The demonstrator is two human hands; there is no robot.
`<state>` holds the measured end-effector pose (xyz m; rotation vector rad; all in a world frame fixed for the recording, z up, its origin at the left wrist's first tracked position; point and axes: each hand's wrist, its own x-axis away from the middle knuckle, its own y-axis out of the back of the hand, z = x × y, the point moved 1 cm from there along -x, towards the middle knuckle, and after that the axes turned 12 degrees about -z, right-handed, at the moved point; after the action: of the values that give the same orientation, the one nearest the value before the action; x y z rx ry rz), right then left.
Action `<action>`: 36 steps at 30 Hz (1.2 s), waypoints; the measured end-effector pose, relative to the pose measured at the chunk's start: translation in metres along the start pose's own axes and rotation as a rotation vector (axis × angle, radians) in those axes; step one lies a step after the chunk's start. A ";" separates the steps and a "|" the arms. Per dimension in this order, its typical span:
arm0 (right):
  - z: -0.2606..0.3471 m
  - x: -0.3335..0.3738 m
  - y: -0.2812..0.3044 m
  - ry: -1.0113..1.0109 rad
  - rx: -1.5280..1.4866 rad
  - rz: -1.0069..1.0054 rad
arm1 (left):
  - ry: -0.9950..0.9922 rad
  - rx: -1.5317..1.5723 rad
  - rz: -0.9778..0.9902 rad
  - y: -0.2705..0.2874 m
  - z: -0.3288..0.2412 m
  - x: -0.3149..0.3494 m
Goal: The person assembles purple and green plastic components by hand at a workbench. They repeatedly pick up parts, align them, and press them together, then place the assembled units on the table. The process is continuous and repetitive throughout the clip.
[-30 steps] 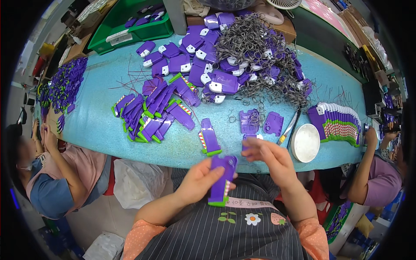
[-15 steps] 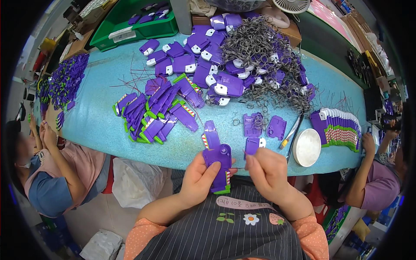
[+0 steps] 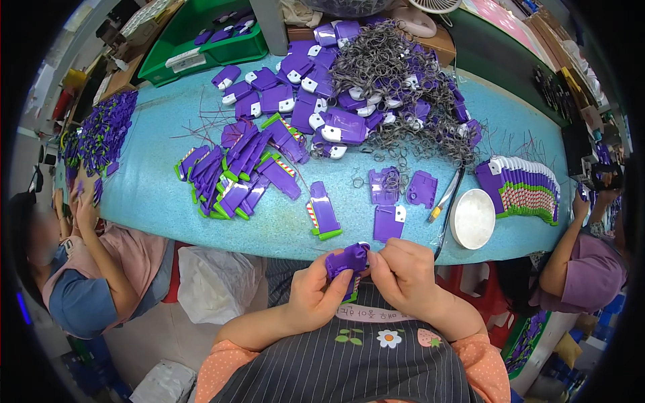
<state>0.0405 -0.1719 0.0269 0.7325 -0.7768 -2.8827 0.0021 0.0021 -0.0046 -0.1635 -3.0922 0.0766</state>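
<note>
My left hand [image 3: 316, 289] is closed round a purple plastic part [image 3: 347, 260] with a green end, held tilted just off the table's front edge. Pinched together at its upper right edge are the fingers of my right hand [image 3: 403, 275]; what lies between them is hidden. On the table ahead lies a purple wing-like piece [image 3: 324, 209] with a striped edge and green tip. To its right are a purple and white piece [image 3: 389, 223] and two purple half shells, one of them a shell [image 3: 422, 189] with an open inner side.
A heap of grey metal rings [image 3: 383, 64] covers purple and white pieces at the back. Green-tipped wings with thin wires [image 3: 235, 168] lie left of centre. At right are a white bowl [image 3: 472, 219], a yellow-ended tool [image 3: 440, 207] and a stacked row [image 3: 521, 191]. Co-workers sit on both sides.
The held part has tipped up, and my right hand has come in from the right against its edge. Previously a thin dark wire stretched between the part and my right fingers.
</note>
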 end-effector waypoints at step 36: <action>-0.040 -0.023 0.008 -0.539 -0.439 -0.444 | 0.280 0.230 0.317 -0.003 -0.029 -0.010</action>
<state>0.0792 -0.1926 0.0105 0.0718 0.0407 -3.5161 0.0131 -0.0005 0.0236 -0.5961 -2.7263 0.3823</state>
